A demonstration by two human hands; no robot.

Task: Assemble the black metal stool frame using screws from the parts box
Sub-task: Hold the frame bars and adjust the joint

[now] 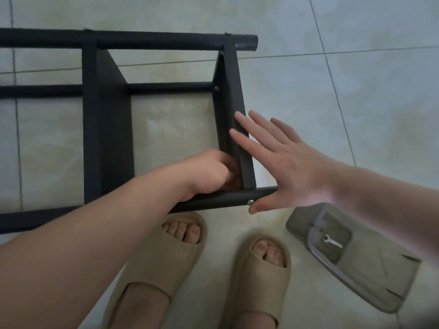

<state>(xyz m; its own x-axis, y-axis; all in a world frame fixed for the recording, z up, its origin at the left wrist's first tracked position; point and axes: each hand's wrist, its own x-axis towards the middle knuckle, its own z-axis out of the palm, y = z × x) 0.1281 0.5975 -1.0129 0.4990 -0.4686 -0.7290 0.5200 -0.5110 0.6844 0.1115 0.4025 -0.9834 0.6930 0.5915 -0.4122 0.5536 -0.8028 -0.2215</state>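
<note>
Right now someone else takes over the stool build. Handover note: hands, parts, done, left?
Left hand: fingers curled inside the frame's near right corner; what they hold is hidden.
Right hand: open, flat against the right crosspiece, thumb beside a screw in the near tube.
Black frame lies on the tiled floor; parts box to its right, small wrench inside.
Done: another screw sits in the crosspiece's far end.
Left: near-corner screw probably needs tightening.

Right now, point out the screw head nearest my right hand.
The screw head in the near round tube, right beside the right hand's thumb. The other clear screw head sits up the angle bar at the crossbar joint, away from that hand.
</note>
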